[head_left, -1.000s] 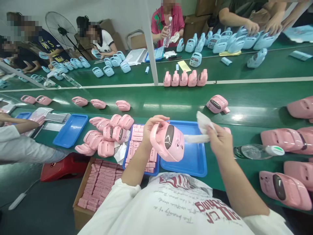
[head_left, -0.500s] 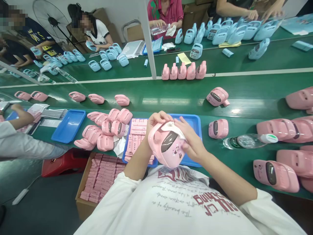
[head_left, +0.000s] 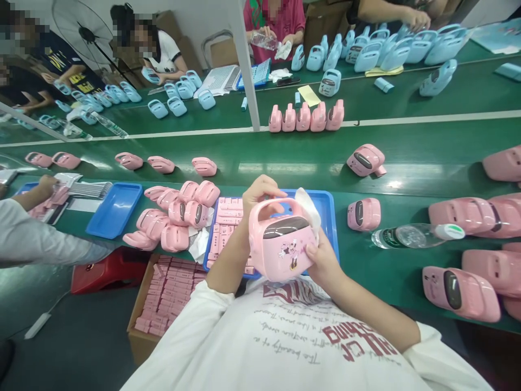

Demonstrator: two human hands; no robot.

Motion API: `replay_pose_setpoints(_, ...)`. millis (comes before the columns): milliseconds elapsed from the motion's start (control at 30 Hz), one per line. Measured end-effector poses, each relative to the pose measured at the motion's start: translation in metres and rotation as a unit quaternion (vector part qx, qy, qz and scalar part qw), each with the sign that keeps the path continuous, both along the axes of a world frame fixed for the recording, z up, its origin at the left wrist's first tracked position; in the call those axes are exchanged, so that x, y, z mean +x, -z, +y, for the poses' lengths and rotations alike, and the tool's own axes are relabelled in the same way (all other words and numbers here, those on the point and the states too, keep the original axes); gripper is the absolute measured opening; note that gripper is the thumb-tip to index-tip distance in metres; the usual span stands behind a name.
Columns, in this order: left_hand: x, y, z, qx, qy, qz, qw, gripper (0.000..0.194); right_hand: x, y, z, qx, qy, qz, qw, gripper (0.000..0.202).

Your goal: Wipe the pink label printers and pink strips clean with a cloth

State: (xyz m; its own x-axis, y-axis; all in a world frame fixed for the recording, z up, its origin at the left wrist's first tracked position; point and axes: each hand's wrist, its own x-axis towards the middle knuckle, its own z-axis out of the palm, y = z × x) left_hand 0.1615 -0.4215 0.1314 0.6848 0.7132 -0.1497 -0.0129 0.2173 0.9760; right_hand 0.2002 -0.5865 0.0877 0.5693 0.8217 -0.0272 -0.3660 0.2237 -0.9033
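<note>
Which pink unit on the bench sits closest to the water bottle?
The lone pink unit lying just left of the water bottle, beside the blue tray. The other pink units lie farther off; the one in both hands is off the bench.

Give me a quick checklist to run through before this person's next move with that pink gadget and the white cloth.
1. Pink gadget firmly held: ok. The left hand grips its handle and the right hand supports its side.
2. White cloth in hand: ok, it sits at the gadget's right edge, by the right hand's fingers.
3. Dark screen strip and printed cartoon facing the person: ok.
4. Screen clean: cannot tell, too small to judge.
5. Blue tray free for setting down: cannot tell, the gadget hides most of it.
6. Water bottle out of the way: ok, it lies on the green bench to the right, apart from both hands.
</note>
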Motion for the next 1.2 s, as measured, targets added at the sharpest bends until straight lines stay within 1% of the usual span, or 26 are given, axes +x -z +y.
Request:
replay_pose_setpoints(67,0.001,0.0,0.009,0.033,0.079,0.0,0.996,0.041,0.009,0.004,0.0,0.001,0.061,-0.04,0.997,0.079)
replay_pose_setpoints(100,0.0,0.001,0.012,0.047,0.112,-0.003,0.993,0.042,0.014,0.005,0.0,-0.001,0.094,-0.066,0.993,0.079)
replay_pose_setpoints(167,-0.005,0.006,0.012,0.035,0.144,-0.018,0.989,0.044,0.021,0.006,-0.002,-0.006,0.149,-0.104,0.983,0.078)
replay_pose_setpoints(233,-0.014,0.011,0.003,-0.01,0.161,-0.055,0.985,0.06,0.026,0.004,-0.003,-0.011,0.181,-0.118,0.976,0.074)
replay_pose_setpoints(267,-0.019,0.012,-0.005,-0.019,0.179,-0.073,0.981,0.068,0.027,0.002,-0.004,-0.015,0.191,-0.123,0.974,0.072)
replay_pose_setpoints(333,-0.027,0.011,-0.021,0.005,0.208,-0.094,0.974,0.077,0.028,-0.001,-0.005,-0.029,0.204,-0.143,0.968,0.071)
replay_pose_setpoints(433,-0.031,0.006,-0.036,0.058,0.194,-0.096,0.975,0.078,0.028,-0.007,-0.005,-0.031,0.206,-0.167,0.964,0.069)
replay_pose_setpoints(533,-0.031,0.002,-0.038,0.058,0.183,-0.106,0.976,0.079,0.03,-0.014,-0.004,-0.008,0.182,-0.107,0.977,0.062)
replay_pose_setpoints(667,-0.029,0.006,-0.038,0.007,0.182,-0.112,0.977,0.078,0.037,-0.024,0.0,-0.035,0.152,-0.002,0.988,0.064)
replay_pose_setpoints(733,-0.027,0.008,-0.041,-0.026,0.166,-0.114,0.979,0.081,0.04,-0.027,0.001,-0.05,0.142,0.034,0.988,0.064)
replay_pose_setpoints(800,-0.025,0.009,-0.045,-0.053,0.145,-0.113,0.981,0.085,0.04,-0.029,0.0,-0.044,0.142,0.059,0.987,0.062)
replay_pose_setpoints(900,-0.025,0.01,-0.048,-0.091,0.132,-0.111,0.981,0.083,0.036,-0.027,-0.003,-0.016,0.149,0.079,0.986,0.052)
replay_pose_setpoints(967,-0.025,0.011,-0.048,-0.109,0.134,-0.107,0.979,0.081,0.033,-0.025,-0.006,-0.003,0.153,0.082,0.985,0.046)
replay_pose_setpoints(1067,-0.025,0.016,-0.045,-0.139,0.141,-0.097,0.975,0.079,0.028,-0.023,-0.01,0.021,0.164,0.073,0.983,0.042)
replay_pose_setpoints(1200,-0.022,0.022,-0.043,-0.18,0.137,-0.097,0.969,0.084,0.023,-0.02,-0.014,0.04,0.196,0.064,0.978,0.037)
